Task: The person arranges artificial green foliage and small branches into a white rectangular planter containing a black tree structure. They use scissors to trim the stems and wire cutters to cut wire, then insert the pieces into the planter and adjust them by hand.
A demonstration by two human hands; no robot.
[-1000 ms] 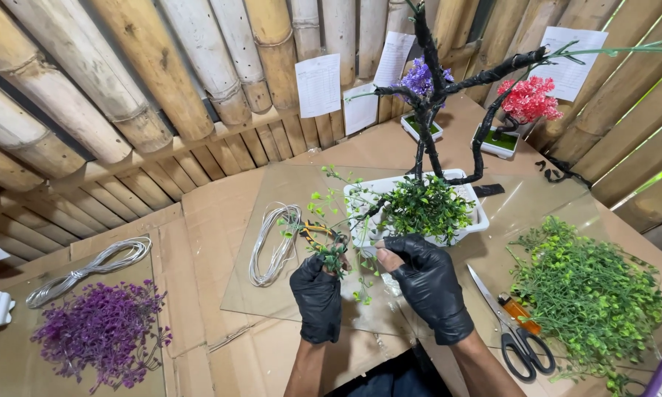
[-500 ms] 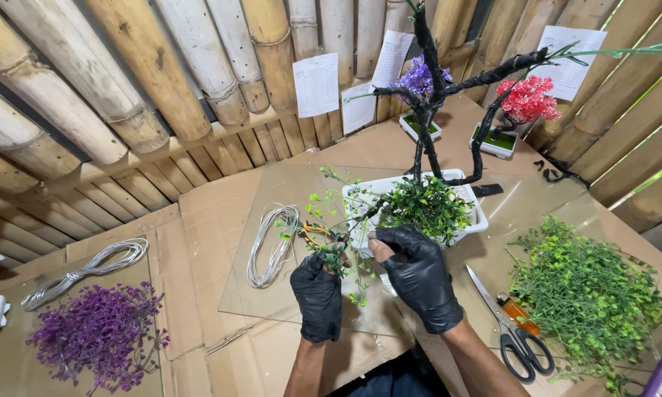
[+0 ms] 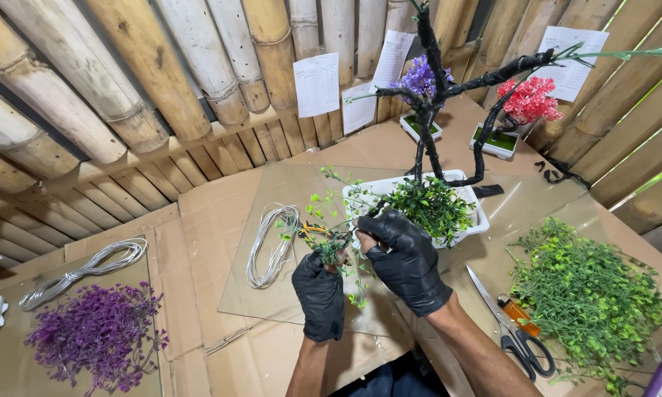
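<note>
Both my hands wear black gloves. My left hand [image 3: 320,292] grips the lower stems of a small bunch of green plastic sprigs [image 3: 331,220]. My right hand [image 3: 403,257] is closed on the upper part of the same bunch, right beside the left hand. Just behind them stands a black artificial tree [image 3: 428,110] in a white rectangular tray [image 3: 481,220] filled with green foliage. A coil of grey wire [image 3: 272,246] lies on the clear sheet to the left of my hands.
Scissors [image 3: 511,331] and an orange lighter [image 3: 516,312] lie right of my arm, next to a heap of green sprigs [image 3: 592,290]. Purple sprigs [image 3: 95,334] and another wire coil [image 3: 81,270] are at the left. Two small potted trees, purple [image 3: 421,79] and red [image 3: 529,99], stand by the bamboo wall.
My right hand has shifted slightly up and left on the sprig bunch. The left hand stays about where it was.
</note>
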